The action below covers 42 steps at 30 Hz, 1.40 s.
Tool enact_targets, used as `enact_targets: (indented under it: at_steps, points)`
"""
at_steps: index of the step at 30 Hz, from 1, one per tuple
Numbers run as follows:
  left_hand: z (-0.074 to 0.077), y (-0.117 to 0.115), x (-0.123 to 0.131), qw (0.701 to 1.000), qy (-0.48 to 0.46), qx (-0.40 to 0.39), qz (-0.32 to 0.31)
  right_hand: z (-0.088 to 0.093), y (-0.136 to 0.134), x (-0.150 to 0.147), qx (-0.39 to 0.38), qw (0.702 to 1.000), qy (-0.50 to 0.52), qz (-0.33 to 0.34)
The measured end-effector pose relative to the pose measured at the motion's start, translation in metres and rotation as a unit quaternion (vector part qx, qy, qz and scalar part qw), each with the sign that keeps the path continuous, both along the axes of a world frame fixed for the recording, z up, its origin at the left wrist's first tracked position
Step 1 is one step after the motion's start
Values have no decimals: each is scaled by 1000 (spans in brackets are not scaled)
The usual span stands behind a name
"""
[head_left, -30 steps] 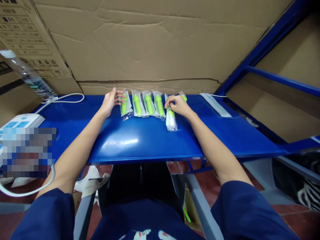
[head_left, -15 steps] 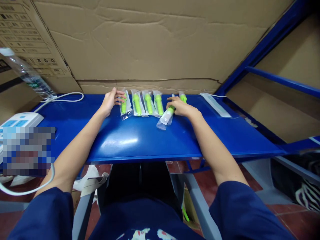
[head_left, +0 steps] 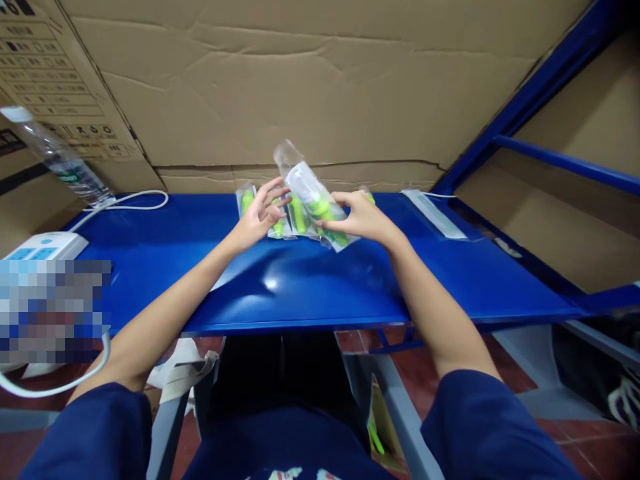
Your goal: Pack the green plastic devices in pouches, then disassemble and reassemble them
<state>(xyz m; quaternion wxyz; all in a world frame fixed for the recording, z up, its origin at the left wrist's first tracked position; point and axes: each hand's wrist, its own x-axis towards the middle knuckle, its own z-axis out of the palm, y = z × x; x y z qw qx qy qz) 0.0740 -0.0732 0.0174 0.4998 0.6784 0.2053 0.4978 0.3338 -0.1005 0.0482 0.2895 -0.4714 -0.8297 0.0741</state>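
Note:
My right hand (head_left: pixel 361 217) grips a clear plastic packet with a green part inside (head_left: pixel 313 193), lifted off the blue table (head_left: pixel 300 280) and tilted, its empty end pointing up and left. My left hand (head_left: pixel 260 215) hovers just left of it with fingers spread, fingertips close to the packet's side. Behind the hands, several more packets with green parts (head_left: pixel 247 200) lie in a row at the table's far edge, partly hidden.
A flat clear packet (head_left: pixel 434 212) lies at the far right of the table. A white power strip (head_left: pixel 43 245) with its cable (head_left: pixel 130 199) and a tilted plastic bottle (head_left: pixel 55 157) are at the left. Cardboard boxes (head_left: pixel 320 87) wall off the back; a blue frame (head_left: pixel 540 73) rises at the right.
My right hand has lifted one packet from the table and swung it up. My left hand left the leftmost packet and moved right toward the lifted one.

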Motion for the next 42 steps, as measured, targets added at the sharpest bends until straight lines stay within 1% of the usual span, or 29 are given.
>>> enact_targets:
  at_steps: [1, 3, 7, 10, 13, 16, 19, 21, 23, 25, 27, 28, 30, 32, 34, 36, 40, 42]
  points:
    - [-1, -2, 4, 1000, -16, -9, 11, 0, -3, -7, -21, 1000, 4, 15]
    - [-4, -3, 8, 997, -38, -40, 54, -1, -9, -18, -63, 997, 14, 35]
    - [-9, 1, 7, 983, -51, -110, 136, -10, -13, -35, -135, 987, 53, 70]
    - [-12, 4, 4, 977, -53, -137, 156, -19, -11, -41, -188, 975, 86, 83]
    - [-13, 5, 4, 975, -61, -140, 164, -25, -9, -45, -245, 955, 129, 107]
    - [-14, 5, 4, 971, -84, -140, 177, -29, -9, -49, -300, 928, 171, 136]
    - [-14, 5, 5, 966, -112, -146, 181, -33, -10, -53, -357, 901, 203, 139]
    - [-15, 7, 4, 963, -128, -154, 183, -36, -12, -55, -404, 868, 254, 140]
    - [-16, 9, 3, 962, -130, -153, 187, -37, -14, -57, -450, 825, 307, 148]
    - [-17, 11, 2, 965, -115, -142, 188, -37, -17, -59, -479, 797, 334, 153]
    - [-18, 12, 0, 971, -80, -110, 195, -34, -19, -61, -489, 785, 347, 154]
    - [-18, 12, -1, 974, -55, -81, 204, -33, -19, -61, -492, 780, 354, 156]
    - [-18, 11, -3, 972, 8, 12, 234, -30, -20, -62, -491, 772, 371, 160]
    - [-17, 12, -8, 954, 75, 124, 263, -29, -20, -63, -486, 765, 387, 170]
    - [-17, 14, -13, 928, 138, 216, 272, -29, -19, -62, -481, 759, 401, 179]
    - [-16, 19, -20, 906, 193, 278, 254, -30, -16, -60, -480, 755, 410, 178]
    - [-15, 35, -37, 867, 277, 383, 157, -28, -10, -55, -483, 750, 427, 147]
    - [-15, 40, -43, 839, 317, 423, 133, -24, -9, -53, -492, 746, 429, 131]
